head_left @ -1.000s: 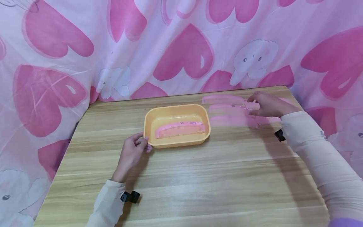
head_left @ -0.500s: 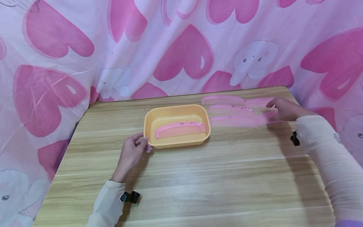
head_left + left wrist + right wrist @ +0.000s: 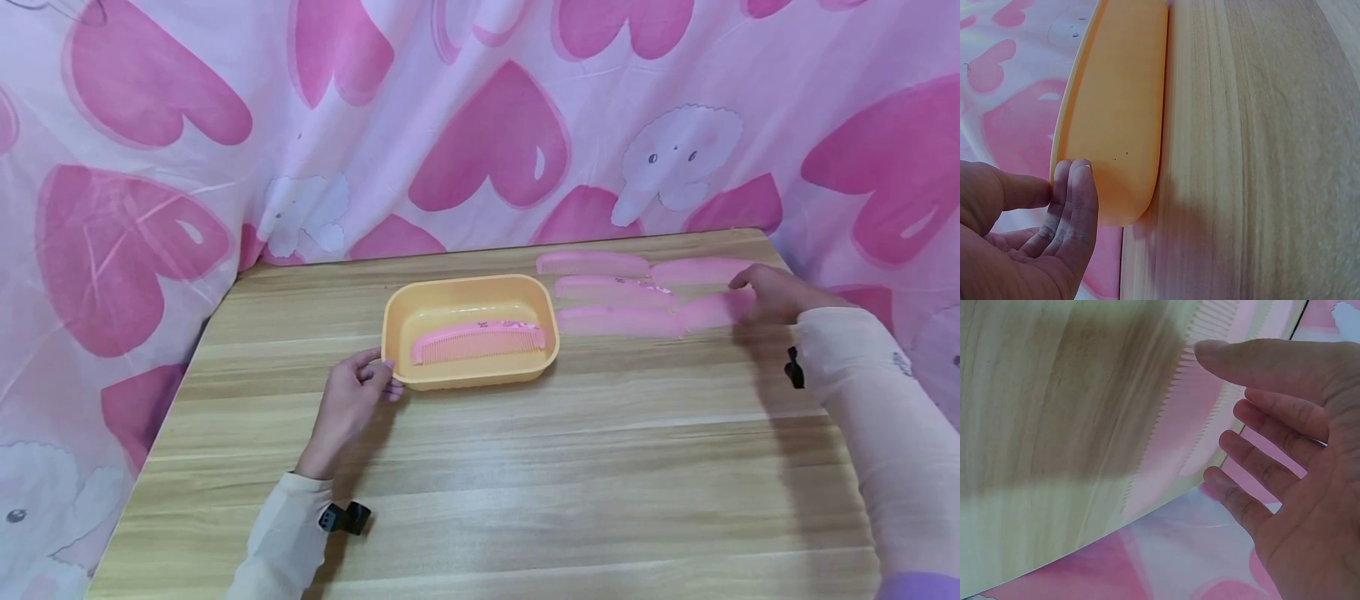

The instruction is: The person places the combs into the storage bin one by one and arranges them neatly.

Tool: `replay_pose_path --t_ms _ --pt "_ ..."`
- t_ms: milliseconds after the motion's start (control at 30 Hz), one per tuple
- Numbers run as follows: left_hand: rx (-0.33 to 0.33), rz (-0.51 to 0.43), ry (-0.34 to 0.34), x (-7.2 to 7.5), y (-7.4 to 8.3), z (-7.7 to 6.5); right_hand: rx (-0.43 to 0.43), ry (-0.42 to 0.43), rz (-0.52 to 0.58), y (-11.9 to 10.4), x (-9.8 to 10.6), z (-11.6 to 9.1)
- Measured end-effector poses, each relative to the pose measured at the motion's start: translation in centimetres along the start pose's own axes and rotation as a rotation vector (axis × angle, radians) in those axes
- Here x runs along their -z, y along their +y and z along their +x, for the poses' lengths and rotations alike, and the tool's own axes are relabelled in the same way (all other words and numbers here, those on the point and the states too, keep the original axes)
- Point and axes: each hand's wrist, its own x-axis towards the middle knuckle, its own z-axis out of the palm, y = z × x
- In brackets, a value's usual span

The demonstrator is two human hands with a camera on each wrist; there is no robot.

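At its near left corner, my left hand pinches the rim of a shallow yellow plastic box, thumb outside the wall in the left wrist view. One pink comb lies inside the box, teeth toward me. To the box's right, several pink combs lie flat in rows. My right hand is beside the right-hand ones, fingers loosely spread and holding nothing. Its thumb appears over the lower right comb in the right wrist view, where contact cannot be told. Beyond lies the upper right comb.
Left of these lie the top comb, a middle comb with a printed pattern, and a lower comb close to the box. All rest on a wooden table. A pink heart-print curtain hangs behind and beside it.
My right hand has moved right, from the middle comb's end to the outer right side. The lower right comb now lies more tilted. My left hand has stayed on the box.
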Motion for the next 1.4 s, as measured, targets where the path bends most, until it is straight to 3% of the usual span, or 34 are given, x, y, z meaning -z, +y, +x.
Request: replay_pose_path --t_ms 400,900,1200,1400 --pt "-0.02 -0.011 -0.015 -0.1 0.0 -0.1 -0.065 -0.041 0.007 0.9 -0.6 -0.2" --pt "-0.008 0.01 -0.012 -0.1 0.0 -0.1 -0.036 -0.041 -0.059 0.6 -0.3 -0.9" --pt "-0.009 0.02 -0.01 0.1 -0.1 0.0 -0.01 -0.023 -0.042 1.2 -0.7 -1.5" --pt "-0.015 0.02 -0.009 0.1 0.0 0.0 -0.04 -0.017 -0.016 1.4 -1.0 -1.9"
